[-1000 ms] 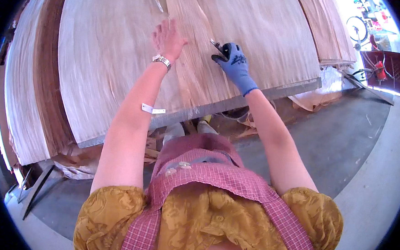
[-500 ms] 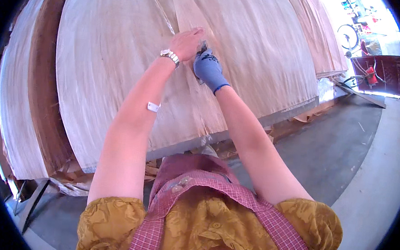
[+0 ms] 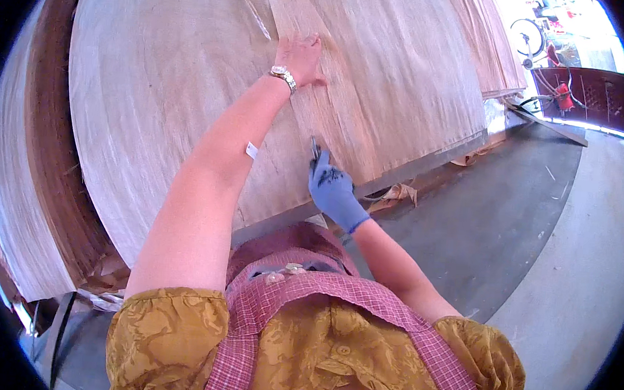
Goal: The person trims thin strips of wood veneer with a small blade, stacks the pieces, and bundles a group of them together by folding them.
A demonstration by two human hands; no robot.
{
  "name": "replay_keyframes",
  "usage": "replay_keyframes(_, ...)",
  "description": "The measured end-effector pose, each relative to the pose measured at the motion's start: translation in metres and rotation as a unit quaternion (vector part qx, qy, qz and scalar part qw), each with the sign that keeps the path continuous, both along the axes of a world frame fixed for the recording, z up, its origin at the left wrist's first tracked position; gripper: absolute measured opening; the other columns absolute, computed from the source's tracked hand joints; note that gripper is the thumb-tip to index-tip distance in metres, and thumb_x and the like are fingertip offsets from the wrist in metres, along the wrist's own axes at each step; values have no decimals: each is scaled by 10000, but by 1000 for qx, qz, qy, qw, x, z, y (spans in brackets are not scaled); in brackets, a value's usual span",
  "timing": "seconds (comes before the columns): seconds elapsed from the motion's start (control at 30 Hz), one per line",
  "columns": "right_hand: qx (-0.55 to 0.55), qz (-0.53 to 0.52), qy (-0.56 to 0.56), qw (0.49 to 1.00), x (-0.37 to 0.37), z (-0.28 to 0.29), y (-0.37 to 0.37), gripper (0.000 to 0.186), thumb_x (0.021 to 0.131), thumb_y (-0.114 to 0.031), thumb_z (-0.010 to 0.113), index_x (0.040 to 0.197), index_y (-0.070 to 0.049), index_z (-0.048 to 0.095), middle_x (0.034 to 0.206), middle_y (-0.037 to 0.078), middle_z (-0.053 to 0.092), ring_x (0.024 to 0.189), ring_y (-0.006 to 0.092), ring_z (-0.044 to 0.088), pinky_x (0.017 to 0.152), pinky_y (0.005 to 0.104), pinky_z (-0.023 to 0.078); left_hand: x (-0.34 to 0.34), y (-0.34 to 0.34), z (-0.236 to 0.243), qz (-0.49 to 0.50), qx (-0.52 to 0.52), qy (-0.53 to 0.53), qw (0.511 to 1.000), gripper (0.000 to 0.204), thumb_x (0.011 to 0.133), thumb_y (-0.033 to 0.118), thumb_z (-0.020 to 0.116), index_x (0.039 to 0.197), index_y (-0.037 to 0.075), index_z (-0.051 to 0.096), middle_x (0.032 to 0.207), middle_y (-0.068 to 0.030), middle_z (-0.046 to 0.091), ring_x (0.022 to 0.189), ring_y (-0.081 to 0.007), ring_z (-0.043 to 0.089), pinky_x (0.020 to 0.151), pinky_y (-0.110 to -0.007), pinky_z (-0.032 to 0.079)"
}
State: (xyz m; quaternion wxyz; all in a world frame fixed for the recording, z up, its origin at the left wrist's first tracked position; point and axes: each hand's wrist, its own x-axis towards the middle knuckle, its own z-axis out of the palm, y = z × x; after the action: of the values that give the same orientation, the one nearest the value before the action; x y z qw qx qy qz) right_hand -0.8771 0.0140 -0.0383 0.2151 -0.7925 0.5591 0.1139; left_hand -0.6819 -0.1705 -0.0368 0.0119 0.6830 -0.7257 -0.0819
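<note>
A broad stack of pale wood veneer sheets [image 3: 167, 114] lies in front of me. My left hand [image 3: 302, 60], bare with a metal watch [image 3: 284, 75] at the wrist, rests open on the top sheet with its fingers spread, beside a seam. My right hand [image 3: 335, 191] wears a blue glove with dark marks and is closed around a small, slim dark metal tool [image 3: 315, 149]. The tool's tip points away from me over the veneer, near the stack's front edge; its exact kind is hidden by the glove.
A long split [image 3: 250, 9] runs in the sheet beyond my left hand. Another veneer stack [image 3: 22, 149] stands at left. Torn veneer scraps [image 3: 398, 194] hang under the front edge. At far right are a dark red panel [image 3: 603, 102], a red object [image 3: 564, 97] and a bicycle wheel [image 3: 527, 38].
My right hand has drawn toward me with the tool, from beside my left hand to near the front edge. My left hand has shifted slightly right and its fingers have spread.
</note>
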Motion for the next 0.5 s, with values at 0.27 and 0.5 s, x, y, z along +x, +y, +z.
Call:
replay_keyframes(0.27, 117, 102, 39, 987, -142, 27, 77, 491, 915, -262, 507, 1307, 13, 401, 831, 216, 663, 749, 367, 670, 627, 494, 500, -5, 5, 12, 4, -11, 25, 1000, 979, 632, 639, 756, 1400, 114, 452, 1506, -70, 371, 1402, -288, 310, 1127, -494, 239)
replay_keyframes(0.5, -124, 90, -28, 988, -32, 27, -159, 273, 954, -352, 487, 1088, -115, 483, 759, 206, 650, 669, 426, 624, 586, 553, 471, -5, 0, 6, 27, -4, 77, 997, 1139, 607, 579, 808, 1483, 99, 261, 1504, -85, 368, 1409, -312, 295, 1145, -509, 224)
